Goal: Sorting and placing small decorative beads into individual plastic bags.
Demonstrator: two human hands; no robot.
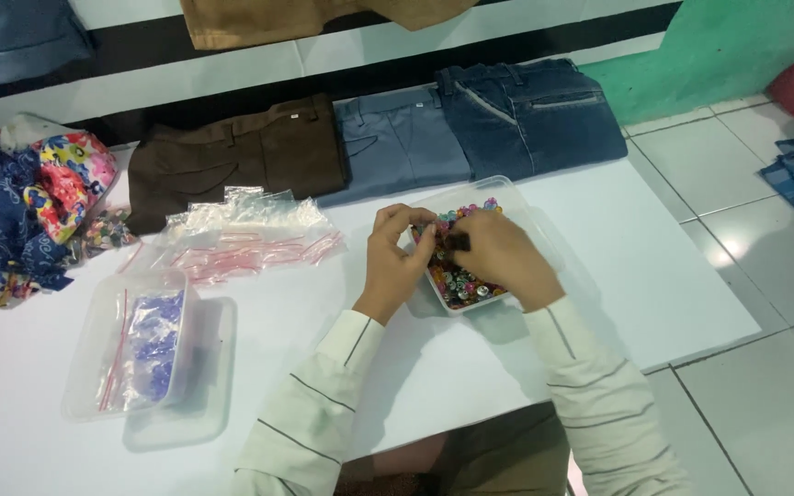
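Head view looks down on a clear rectangular plastic tray of mixed-colour beads [498, 197] near the middle of the white surface [654, 276]. Both hands work over it: the left hand [395, 257] has its fingers curled at the tray's near-left edge, the right hand [498, 253] pinches a small dark piece. Left of them lies a heap of small clear zip bags [241, 230], then a clear plastic box with a bag of blue beads [135, 354]. Folded trousers [397, 138] line the far edge.
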